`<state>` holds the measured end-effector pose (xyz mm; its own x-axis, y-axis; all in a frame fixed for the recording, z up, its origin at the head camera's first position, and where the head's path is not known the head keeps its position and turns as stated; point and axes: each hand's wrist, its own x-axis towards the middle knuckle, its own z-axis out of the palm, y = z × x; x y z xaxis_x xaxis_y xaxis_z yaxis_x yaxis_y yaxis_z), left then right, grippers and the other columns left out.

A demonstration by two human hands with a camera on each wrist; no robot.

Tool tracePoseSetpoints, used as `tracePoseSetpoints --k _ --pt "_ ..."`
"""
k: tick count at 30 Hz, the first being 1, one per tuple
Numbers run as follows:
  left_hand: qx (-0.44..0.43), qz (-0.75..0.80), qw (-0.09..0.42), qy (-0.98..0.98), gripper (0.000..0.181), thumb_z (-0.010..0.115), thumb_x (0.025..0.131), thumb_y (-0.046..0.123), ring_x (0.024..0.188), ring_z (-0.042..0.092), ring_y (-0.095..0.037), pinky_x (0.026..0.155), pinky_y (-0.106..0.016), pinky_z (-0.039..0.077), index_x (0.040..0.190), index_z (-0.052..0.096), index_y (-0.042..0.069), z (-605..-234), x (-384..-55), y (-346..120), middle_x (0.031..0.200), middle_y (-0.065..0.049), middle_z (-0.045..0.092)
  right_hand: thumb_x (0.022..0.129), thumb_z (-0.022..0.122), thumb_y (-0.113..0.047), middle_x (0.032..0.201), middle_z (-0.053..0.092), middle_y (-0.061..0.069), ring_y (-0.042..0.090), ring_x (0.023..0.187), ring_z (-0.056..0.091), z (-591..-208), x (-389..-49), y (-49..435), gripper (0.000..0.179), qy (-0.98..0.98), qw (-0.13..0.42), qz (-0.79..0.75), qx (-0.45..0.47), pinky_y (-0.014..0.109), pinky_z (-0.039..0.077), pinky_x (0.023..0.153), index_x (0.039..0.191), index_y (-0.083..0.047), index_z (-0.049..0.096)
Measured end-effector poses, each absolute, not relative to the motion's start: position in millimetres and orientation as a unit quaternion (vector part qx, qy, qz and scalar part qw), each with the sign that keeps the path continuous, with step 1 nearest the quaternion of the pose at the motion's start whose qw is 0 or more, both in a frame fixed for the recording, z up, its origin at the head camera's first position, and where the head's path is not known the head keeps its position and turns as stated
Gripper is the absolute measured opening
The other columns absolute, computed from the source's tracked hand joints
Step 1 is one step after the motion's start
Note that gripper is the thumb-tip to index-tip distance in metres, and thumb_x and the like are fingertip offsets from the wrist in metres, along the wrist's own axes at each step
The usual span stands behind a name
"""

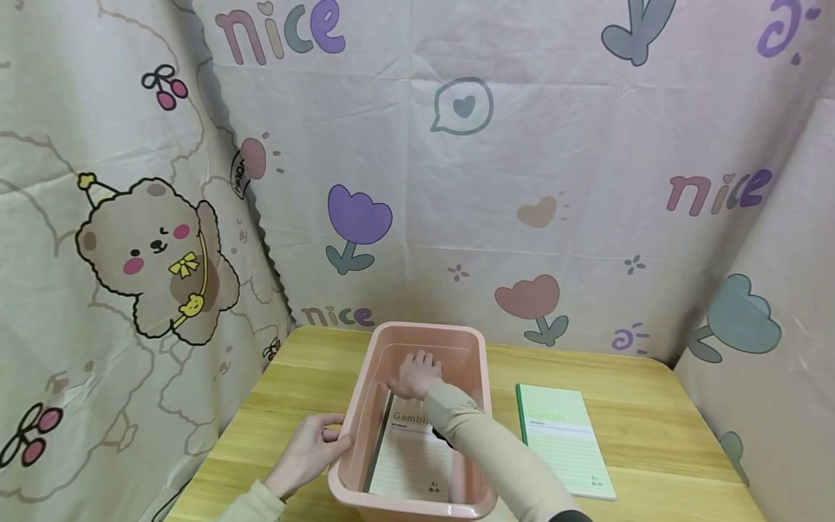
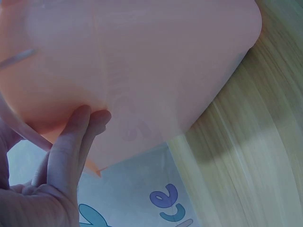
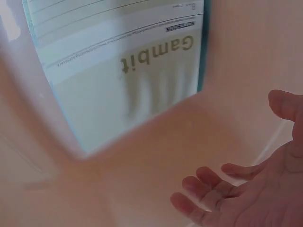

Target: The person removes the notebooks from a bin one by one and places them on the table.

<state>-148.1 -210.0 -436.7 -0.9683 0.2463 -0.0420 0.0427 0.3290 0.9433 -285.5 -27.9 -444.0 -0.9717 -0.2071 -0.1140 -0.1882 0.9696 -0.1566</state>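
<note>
A pink plastic bin [image 1: 483, 362] stands on the table in the head view. My left hand [image 1: 313, 448] grips its left rim, thumb at the edge and fingers against the outer wall; the left wrist view shows those fingers [image 2: 71, 142] on the pink side. Inside the bin lies a notebook [image 1: 411, 464] marked "Gambit", cover up, with a dark green spine. My right hand [image 1: 417, 373] is inside the bin, over the notebook's far end, holding nothing. In the right wrist view its fingers are spread and slightly bent, apart from the notebook [image 3: 128, 90].
A second "Gambit" notebook [image 1: 564, 442] with a green spine lies on the wooden table [image 1: 652, 428], right of the bin. Printed cloth [image 1: 457, 181] hangs behind the table and along both sides. My right forearm [image 1: 496, 457] crosses the bin's right rim.
</note>
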Motion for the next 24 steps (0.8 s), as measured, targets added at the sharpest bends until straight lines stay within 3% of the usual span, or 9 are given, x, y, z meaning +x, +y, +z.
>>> tracePoseSetpoints --k 6,12,19,24 --pt "0.086 0.572 0.086 0.811 0.053 0.057 0.088 0.001 0.095 0.072 -0.049 0.071 -0.036 0.064 0.129 0.043 -0.030 -435.9 -147.4 -209.1 0.103 -0.040 0.069 0.092 0.060 -0.060 0.136 0.054 0.022 0.037 0.127 0.051 -455.4 -285.9 -31.3 0.077 0.990 0.075 -0.092 -0.078 0.052 0.046 0.107 0.136 0.003 0.051" --pt "0.088 0.572 0.088 0.811 0.054 0.057 0.088 0.002 0.094 0.072 -0.048 0.071 -0.036 0.065 0.129 0.043 -0.030 -436.3 -148.3 -208.7 0.104 -0.040 0.069 0.090 0.060 -0.062 0.128 0.054 0.022 0.036 0.119 0.052 -481.7 -288.0 -31.6 0.077 0.990 0.051 -0.120 -0.062 0.054 0.048 0.102 0.132 0.003 0.052" --pt "0.090 0.570 0.089 0.812 0.054 0.057 0.088 0.002 0.095 0.072 -0.049 0.072 -0.036 0.064 0.129 0.042 -0.030 -436.4 -147.5 -209.2 0.104 -0.040 0.069 0.090 0.062 -0.059 0.138 0.053 0.023 0.038 0.130 0.050 -490.7 -282.9 -28.7 0.080 0.988 0.062 -0.123 -0.075 0.056 0.046 0.108 0.138 0.004 0.049" --pt "0.085 0.570 0.090 0.812 0.054 0.057 0.088 0.002 0.094 0.073 -0.047 0.071 -0.036 0.064 0.129 0.043 -0.030 -435.5 -147.6 -209.4 0.103 -0.039 0.069 0.086 0.072 -0.051 0.145 0.050 0.023 0.038 0.134 0.048 -501.8 -284.9 -29.6 0.080 0.983 0.096 -0.143 -0.070 0.053 0.044 0.113 0.140 0.003 0.048"
